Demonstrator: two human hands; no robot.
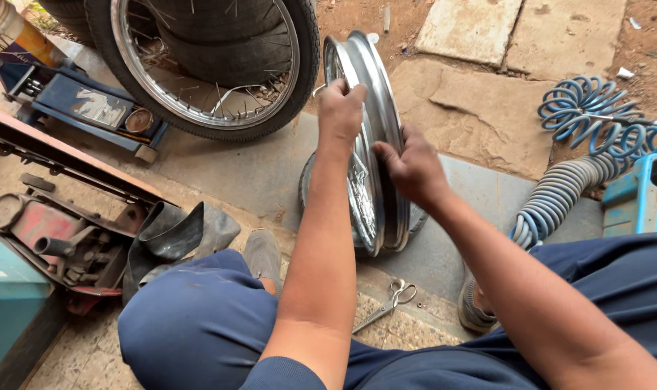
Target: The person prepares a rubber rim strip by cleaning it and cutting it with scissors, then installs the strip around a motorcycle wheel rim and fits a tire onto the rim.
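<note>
Knees [198, 325] in blue trousers fill the bottom, person seated low. Scissors [388, 302] lie shut on the tiled floor between the feet. Both arms reach forward to a bare chrome rim [372, 144] standing upright on its edge on the concrete slab [242, 173], just ahead of the shoes. Left hand [341, 110] is closed over the rim's top edge, likely steadying it from tipping. Right hand [414, 167] has fingers curled against the rim's outer channel, thumb side toward the spokes; looks like a light grip. Rim's plane runs away from the camera, its axle line pointing left-right. Spoked wheel with tyre [205, 65] stands behind, inner tube [177, 235] left, coiled blue hose [596, 115] right.
</note>
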